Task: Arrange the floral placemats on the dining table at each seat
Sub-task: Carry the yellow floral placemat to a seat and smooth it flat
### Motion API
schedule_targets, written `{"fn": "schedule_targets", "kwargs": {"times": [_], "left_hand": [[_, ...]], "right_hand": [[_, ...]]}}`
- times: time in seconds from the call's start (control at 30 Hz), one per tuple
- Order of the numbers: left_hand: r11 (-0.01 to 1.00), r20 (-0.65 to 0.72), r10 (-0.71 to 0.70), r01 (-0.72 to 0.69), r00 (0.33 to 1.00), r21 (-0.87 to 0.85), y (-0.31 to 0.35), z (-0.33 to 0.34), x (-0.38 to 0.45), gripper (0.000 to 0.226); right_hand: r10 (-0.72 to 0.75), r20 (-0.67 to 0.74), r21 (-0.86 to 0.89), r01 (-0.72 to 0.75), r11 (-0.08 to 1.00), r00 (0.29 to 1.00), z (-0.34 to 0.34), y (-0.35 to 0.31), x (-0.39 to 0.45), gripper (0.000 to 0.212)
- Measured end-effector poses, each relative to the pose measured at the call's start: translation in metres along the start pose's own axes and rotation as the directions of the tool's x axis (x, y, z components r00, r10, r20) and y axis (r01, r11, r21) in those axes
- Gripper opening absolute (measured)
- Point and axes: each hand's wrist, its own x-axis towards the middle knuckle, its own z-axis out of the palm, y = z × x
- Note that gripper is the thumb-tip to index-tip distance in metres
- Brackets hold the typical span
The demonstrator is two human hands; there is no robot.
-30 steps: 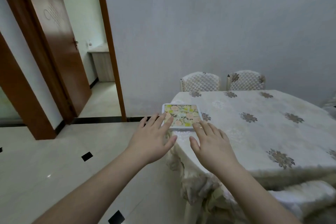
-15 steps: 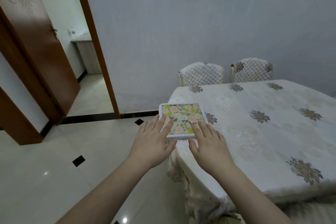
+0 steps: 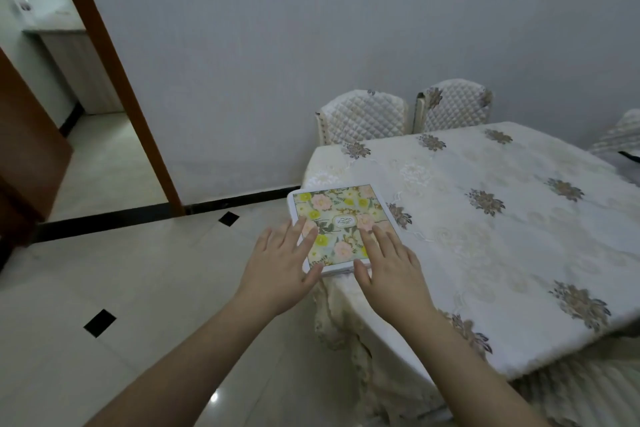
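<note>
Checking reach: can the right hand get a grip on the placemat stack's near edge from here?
Probably yes. The right hand already rests on the placemat stack, thumb at its near edge, with nothing between.

hands: two, bare | forearms: bare, no sleeves | no rings visible

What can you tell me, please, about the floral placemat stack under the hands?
The placemat stack lies flat at the table's near left corner, on the cream tablecloth, its left edge seeming to jut past the table edge. The top mat is rectangular with rounded corners, a white border, and a print of pink and yellow flowers round a small central label. Layered edges show at its near side. The left hand and right hand rest straight fingers on its near part.
</note>
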Motion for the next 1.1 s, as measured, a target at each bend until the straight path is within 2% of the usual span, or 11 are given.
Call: {"fn": "schedule_targets", "kwargs": {"times": [0.1,0.23,0.33,0.47,0.77,0.97,1.1], "left_hand": [[1.000,0.027,0.009,-0.009,1.000,-0.002,-0.006,0.020,0.019,0.066],[1.000,0.049,0.014,-0.013,0.999,-0.014,-0.007,0.048,0.049,0.064],[1.000,0.078,-0.006,0.008,0.997,-0.030,-0.009,0.071,0.072,0.065],[0.998,0.099,-0.046,0.050,0.994,-0.046,-0.007,0.099,0.098,0.065],[0.977,0.231,-0.186,0.204,0.955,-0.057,-0.009,0.153,0.136,0.067],[0.949,0.311,-0.277,0.309,0.909,-0.058,-0.017,0.185,0.145,0.075],[0.920,0.333,-0.340,0.384,0.879,-0.076,-0.016,0.195,0.151,0.073]], "right_hand": [[0.027,-0.002,0.000,-0.027,1.000,1.000,0.016,0.010,0.020,0.060],[0.057,0.011,0.026,-0.058,0.998,0.998,0.035,0.024,0.048,0.073],[0.056,0.051,0.038,-0.058,0.998,0.997,0.053,0.041,0.077,0.061],[0.031,0.080,0.068,-0.037,0.997,0.996,0.076,0.064,0.114,0.060],[0.032,0.194,0.053,-0.043,0.998,0.981,0.125,0.121,0.184,0.062],[0.109,0.308,0.030,-0.124,0.992,0.945,0.152,0.148,0.215,0.069],[0.136,0.365,0.073,-0.174,0.982,0.921,0.161,0.156,0.224,0.073]]}}
